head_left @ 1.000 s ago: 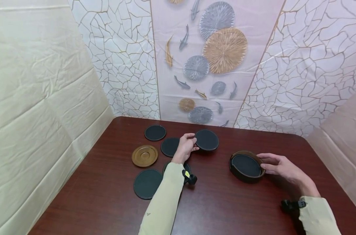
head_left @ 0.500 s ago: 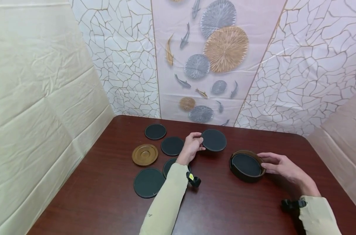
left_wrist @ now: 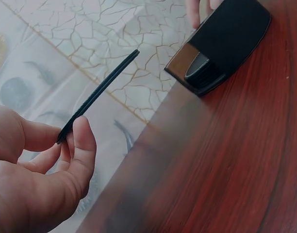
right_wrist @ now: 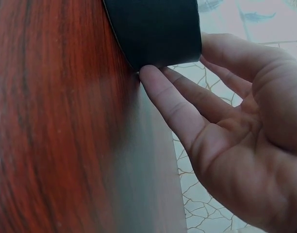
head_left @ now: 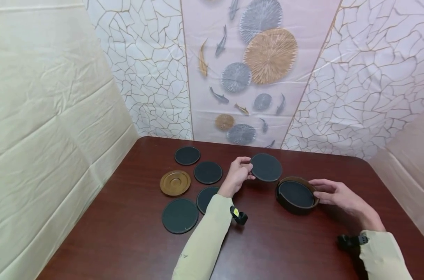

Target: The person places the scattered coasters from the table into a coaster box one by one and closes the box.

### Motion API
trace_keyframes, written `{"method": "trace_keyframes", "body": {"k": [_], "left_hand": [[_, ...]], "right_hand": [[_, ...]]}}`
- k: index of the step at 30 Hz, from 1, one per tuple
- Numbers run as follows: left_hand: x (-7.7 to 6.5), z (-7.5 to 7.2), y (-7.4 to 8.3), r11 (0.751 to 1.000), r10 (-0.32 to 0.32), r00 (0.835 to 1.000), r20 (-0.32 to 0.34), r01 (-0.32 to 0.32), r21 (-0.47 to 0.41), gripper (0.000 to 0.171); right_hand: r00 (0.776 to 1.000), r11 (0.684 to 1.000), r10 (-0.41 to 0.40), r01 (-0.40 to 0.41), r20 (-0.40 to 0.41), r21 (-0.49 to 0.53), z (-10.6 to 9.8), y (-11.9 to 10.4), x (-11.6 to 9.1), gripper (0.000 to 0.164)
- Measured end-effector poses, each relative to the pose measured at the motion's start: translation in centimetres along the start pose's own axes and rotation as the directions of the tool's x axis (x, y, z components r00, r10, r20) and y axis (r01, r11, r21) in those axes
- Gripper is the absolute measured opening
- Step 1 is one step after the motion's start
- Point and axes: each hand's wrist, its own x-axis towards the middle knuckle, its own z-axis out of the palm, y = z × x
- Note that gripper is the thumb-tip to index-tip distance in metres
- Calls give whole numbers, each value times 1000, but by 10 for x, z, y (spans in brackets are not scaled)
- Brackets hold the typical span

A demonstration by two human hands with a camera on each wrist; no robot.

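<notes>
My left hand pinches a round black coaster by its left edge, thumb on one face and fingers on the other. In the left wrist view the coaster appears nearly edge-on, raised off the table. Just right of it stands a round coaster holder, black outside and brown inside, with a black coaster lying in it. My right hand holds the holder's right side, thumb at the rim. In the right wrist view its fingers touch the lower wall of the holder.
On the dark red table at left lie several black coasters, one at the back, one mid-table and a larger one in front. A brown round ridged disc lies among them. Patterned cloth hangs behind.
My left hand has carried the coaster rightward, closer to the holder, uncovering more of the coasters on the table. The right hand has stayed at the holder.
</notes>
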Motion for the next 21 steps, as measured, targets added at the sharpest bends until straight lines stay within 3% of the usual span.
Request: {"method": "trace_keyframes", "body": {"k": [11,21], "left_hand": [[-5,20,-1,999,21,1000,16,-22,24,22],[-9,35,-5,998,29,999,28,-30,53,19]], "right_hand": [[999,999,46,-45,5,-20,-2,0,3,62],[1000,1000,21,-20,10,-11,0,-1,3,61]]}}
